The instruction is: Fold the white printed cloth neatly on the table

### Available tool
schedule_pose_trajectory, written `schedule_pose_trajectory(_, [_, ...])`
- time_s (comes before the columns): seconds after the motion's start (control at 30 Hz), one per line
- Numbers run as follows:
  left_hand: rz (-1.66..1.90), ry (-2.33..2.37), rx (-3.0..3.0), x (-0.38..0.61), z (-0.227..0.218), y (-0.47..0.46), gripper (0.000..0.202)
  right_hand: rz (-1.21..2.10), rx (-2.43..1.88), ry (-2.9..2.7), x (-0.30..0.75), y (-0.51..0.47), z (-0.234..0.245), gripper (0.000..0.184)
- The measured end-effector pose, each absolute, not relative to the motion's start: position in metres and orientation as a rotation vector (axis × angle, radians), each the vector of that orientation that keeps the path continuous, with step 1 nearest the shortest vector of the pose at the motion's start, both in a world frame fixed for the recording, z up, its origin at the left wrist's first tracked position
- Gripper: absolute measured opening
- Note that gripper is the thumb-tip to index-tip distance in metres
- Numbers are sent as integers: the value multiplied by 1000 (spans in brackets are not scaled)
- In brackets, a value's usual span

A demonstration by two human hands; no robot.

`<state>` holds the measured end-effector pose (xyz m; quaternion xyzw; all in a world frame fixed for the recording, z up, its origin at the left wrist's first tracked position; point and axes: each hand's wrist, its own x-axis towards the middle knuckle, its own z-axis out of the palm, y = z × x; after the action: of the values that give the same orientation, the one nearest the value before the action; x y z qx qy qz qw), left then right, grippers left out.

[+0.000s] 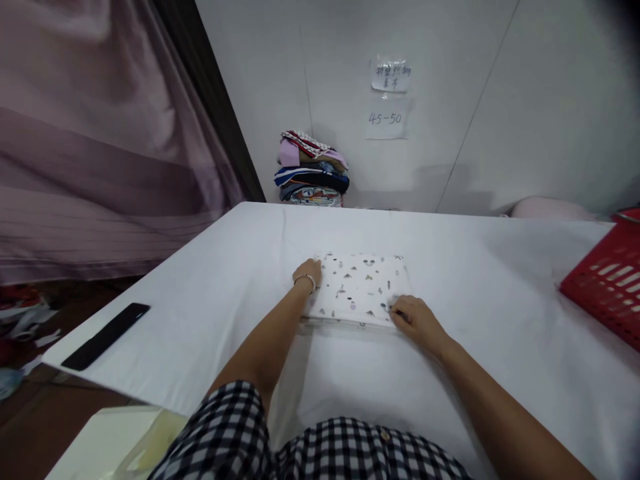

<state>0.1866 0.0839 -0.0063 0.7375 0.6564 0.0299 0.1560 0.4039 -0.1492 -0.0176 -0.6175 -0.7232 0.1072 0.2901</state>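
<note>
A white folded cloth [360, 287] with small printed figures lies flat on the white table in front of me, in a neat rectangle. My left hand [307, 272], with a light bracelet at the wrist, is closed at the cloth's upper left edge. At the lower right corner my right hand [411, 316] has its fingers curled in, pinching the cloth's edge. The fingertips of both hands are partly hidden. Some layers show along the cloth's near edge.
A black flat bar [106, 337] lies on the white table [500, 287] at the left. To the right stands a red plastic basket [607, 280]. Folded fabrics [314, 170] are stacked behind the far edge. A pink curtain [100, 133] hangs at left; paper signs [388, 119] are on the wall.
</note>
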Motion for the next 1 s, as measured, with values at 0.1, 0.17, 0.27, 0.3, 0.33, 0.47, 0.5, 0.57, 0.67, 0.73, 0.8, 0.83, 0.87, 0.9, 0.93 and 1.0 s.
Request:
schedule_pose_trajectory(0.1, [72, 1871, 2132, 186, -6, 87, 43, 279, -1654, -1924, 403, -148, -16, 21])
schedule_pose_trajectory(0.17, [87, 1882, 2135, 186, -6, 88, 43, 271, -1666, -1928, 403, -148, -16, 21])
schedule_pose_trajectory(0.27, [108, 1895, 2125, 187, -7, 90, 43, 248, -1696, -1954, 402, -147, -16, 19])
schedule_pose_trajectory(0.3, [110, 1891, 2123, 187, -7, 90, 42, 242, -1707, -1965, 402, -147, -16, 19])
schedule_pose_trajectory(0.33, [111, 1885, 2124, 186, -6, 90, 41, 239, -1718, -1975, 402, -147, -16, 18])
schedule_pose_trajectory(0.47, [200, 1843, 2200, 177, -1, 80, 33, 244, -1747, -1987, 402, -148, -14, 16])
schedule_pose_trajectory(0.5, [279, 1807, 2276, 174, 1, 73, 30, 243, -1752, -1989, 402, -149, -13, 16])
schedule_pose_trajectory(0.57, [483, 1648, 2478, 166, 3, 52, 27, 238, -1751, -1994, 400, -150, -9, 15])
schedule_pose_trajectory(0.67, [645, 1181, 2672, 152, 2, 12, 21, 249, -1701, -2037, 394, -153, -4, 14])
schedule_pose_trajectory(0.73, [599, 838, 2738, 143, -2, -11, 21, 262, -1648, -2101, 389, -155, -1, 15])
schedule_pose_trajectory(0.8, [589, 690, 2795, 134, -7, -26, 21, 261, -1617, -2161, 384, -156, -1, 16])
schedule_pose_trajectory(0.83, [591, 664, 2820, 130, -10, -29, 20, 256, -1614, -2180, 383, -156, -2, 16])
schedule_pose_trajectory(0.87, [599, 660, 2842, 126, -12, -31, 19, 250, -1617, -2189, 382, -156, -3, 16])
schedule_pose_trajectory(0.9, [606, 665, 2858, 124, -14, -32, 18, 245, -1620, -2193, 382, -156, -4, 16])
schedule_pose_trajectory(0.93, [618, 678, 2868, 121, -15, -33, 18, 244, -1618, -2195, 382, -156, -5, 16])
schedule_pose_trajectory(1.0, [655, 704, 2875, 117, -17, -34, 19, 263, -1609, -2191, 383, -156, -6, 16])
